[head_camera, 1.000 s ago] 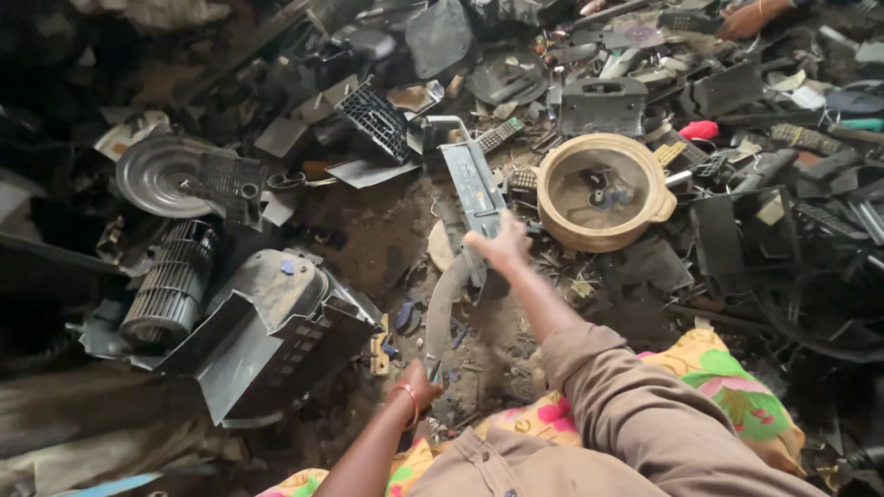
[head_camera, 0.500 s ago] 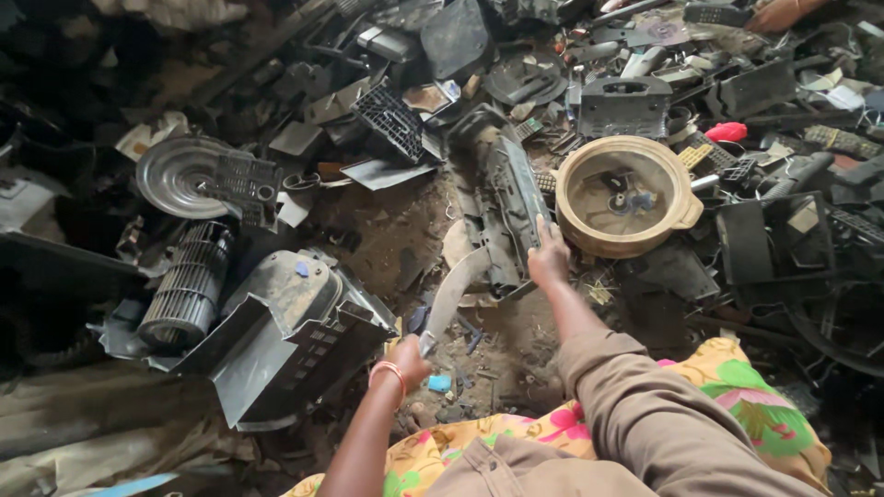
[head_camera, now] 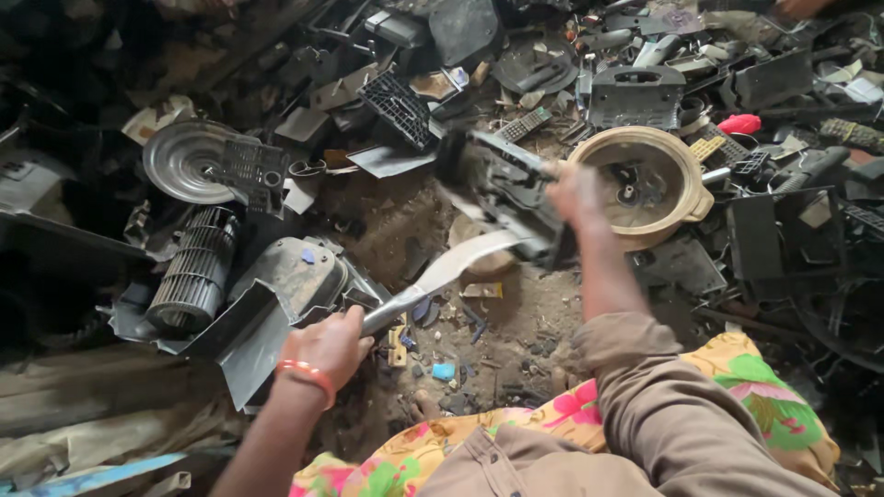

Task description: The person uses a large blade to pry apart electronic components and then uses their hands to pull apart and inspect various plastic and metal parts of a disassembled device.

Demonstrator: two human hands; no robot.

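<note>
Grey, motion-blurred plastic housing part (head_camera: 502, 189) sits raised above the dirt floor (head_camera: 516, 336), gripped at its far end by the right hand (head_camera: 573, 191), whose fingers are smeared and hard to make out. Nearer, the left hand (head_camera: 329, 347) clenches the handle of a curved metal blade (head_camera: 440, 274); its tip vanishes under the housing. Just beyond the right hand lies a round tan plastic tub (head_camera: 645, 184).
</note>
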